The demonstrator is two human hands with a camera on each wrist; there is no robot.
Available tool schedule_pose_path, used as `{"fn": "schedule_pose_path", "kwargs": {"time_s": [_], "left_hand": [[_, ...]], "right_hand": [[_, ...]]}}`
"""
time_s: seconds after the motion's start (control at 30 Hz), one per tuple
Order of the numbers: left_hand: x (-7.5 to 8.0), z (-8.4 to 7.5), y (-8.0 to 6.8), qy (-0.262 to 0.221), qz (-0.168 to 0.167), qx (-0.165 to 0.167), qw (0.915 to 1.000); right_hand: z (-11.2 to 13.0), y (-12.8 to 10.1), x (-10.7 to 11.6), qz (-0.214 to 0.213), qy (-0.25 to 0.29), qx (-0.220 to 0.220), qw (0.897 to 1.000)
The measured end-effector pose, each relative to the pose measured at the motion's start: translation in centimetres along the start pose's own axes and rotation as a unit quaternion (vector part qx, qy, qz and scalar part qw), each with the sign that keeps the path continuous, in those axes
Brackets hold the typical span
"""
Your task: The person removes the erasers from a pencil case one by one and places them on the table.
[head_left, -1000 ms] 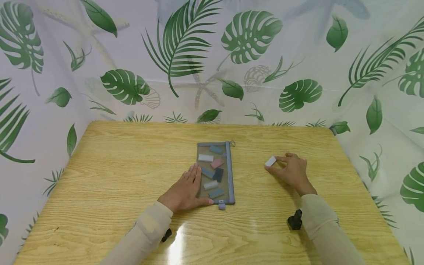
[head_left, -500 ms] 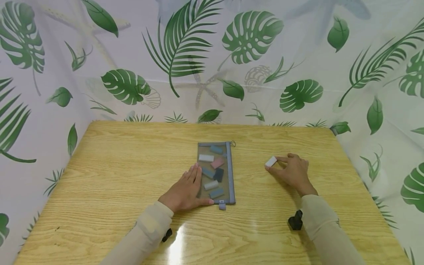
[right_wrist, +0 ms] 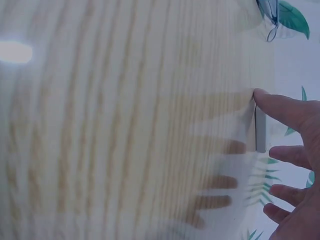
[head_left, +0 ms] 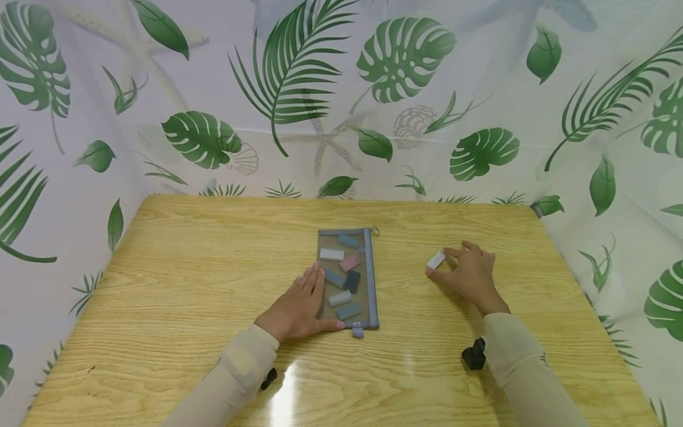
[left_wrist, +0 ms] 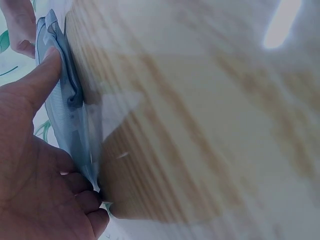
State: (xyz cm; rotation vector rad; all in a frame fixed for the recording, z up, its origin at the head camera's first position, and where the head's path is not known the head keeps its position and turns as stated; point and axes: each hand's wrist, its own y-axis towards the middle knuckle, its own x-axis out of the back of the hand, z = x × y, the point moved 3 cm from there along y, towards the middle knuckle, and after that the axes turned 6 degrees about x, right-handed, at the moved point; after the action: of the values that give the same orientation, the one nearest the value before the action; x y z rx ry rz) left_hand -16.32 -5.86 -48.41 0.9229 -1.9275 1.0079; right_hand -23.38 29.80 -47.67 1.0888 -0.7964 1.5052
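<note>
A zippered mesh pouch (head_left: 372,279) lies flat on the table, with several small blocks in white, blue, pink and dark blue showing through its mesh. My left hand (head_left: 293,308) rests along the pouch's left side; the thumb lies on the near edge and the fingers are extended at the left edge. To the right, a small white rectangular block (head_left: 436,260) sits on the table. My right hand (head_left: 472,273) is beside it. Its thumb touches one end of the block, and in the right wrist view the index fingertip stands slightly apart from the other end (right_wrist: 260,132).
The wooden table (head_left: 213,237) ends at a white curtain (head_left: 341,160) printed with green leaves, at the back and both sides. A metal ring (head_left: 375,231) hangs off the pouch's far right corner. Black devices (head_left: 474,356) sit under the wrists.
The right index finger has shifted slightly away from the white block, which stays in place. The left hand and the pouch have not visibly moved.
</note>
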Motion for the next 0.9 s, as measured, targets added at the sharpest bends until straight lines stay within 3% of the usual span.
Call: {"fn": "schedule_pose_path", "kwargs": {"time_s": [0.2,0.33,0.9], "left_hand": [[0.0,0.0,0.0,0.004,0.002,0.001,1.0000],[0.0,-0.1,-0.1,0.003,0.001,-0.001,1.0000],[0.0,-0.1,-0.1,0.003,0.007,0.003,1.0000]], "right_hand": [[1.0,0.1,-0.2,-0.018,0.006,0.026,0.999],[2.0,0.1,-0.4,-0.024,0.041,0.043,0.998],[6.9,-0.2,-2.3,-0.005,0.134,0.122,0.983]]}}
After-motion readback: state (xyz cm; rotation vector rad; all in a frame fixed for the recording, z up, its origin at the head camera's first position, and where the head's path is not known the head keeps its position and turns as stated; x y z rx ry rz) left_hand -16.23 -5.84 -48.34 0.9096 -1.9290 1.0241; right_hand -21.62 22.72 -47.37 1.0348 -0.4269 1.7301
